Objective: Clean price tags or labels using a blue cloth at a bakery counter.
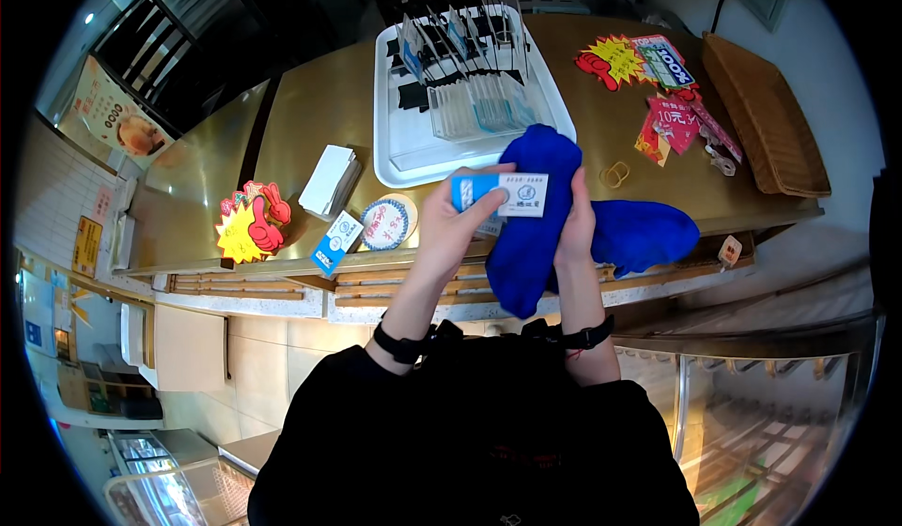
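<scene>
My left hand [454, 219] grips a blue and white printed card [523, 193], thumb across its face. Behind the card, a blue cloth [532, 244] is bunched in my right hand [578, 223]. A second blue cloth [645, 233] lies at the counter's front edge, right of my right wrist; whether the two are one piece cannot be told. Beyond my hands stands a white tray [384, 103] with clear upright sign holders [486, 103] and black-based stands. Left of my left hand are a round handwritten tag [385, 224], another blue and white card [338, 242] and a stack of white cards [329, 181].
Starburst price signs lie on the brass-coloured counter [310, 103] at left [246, 233] and back right [613, 61]. Pink signs [676, 123], rubber bands [614, 174] and a tape roll [720, 162] lie near a brown woven basket [768, 117]. Wooden slats [394, 288] run below the front edge.
</scene>
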Action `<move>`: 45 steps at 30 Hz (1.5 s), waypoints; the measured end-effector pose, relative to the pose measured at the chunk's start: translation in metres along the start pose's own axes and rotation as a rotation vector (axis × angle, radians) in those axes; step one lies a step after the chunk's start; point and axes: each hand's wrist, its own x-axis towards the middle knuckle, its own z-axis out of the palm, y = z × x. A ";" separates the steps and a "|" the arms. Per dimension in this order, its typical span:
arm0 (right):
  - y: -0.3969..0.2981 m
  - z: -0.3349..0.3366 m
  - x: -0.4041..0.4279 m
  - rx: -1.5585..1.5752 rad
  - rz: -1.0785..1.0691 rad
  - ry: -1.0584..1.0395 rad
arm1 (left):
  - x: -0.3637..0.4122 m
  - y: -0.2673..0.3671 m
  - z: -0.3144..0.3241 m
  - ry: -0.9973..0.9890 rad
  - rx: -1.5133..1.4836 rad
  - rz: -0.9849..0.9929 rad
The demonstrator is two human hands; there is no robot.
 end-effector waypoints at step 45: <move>0.027 0.007 -0.020 -0.812 -0.473 0.072 | -0.067 0.045 -0.087 0.634 0.506 0.411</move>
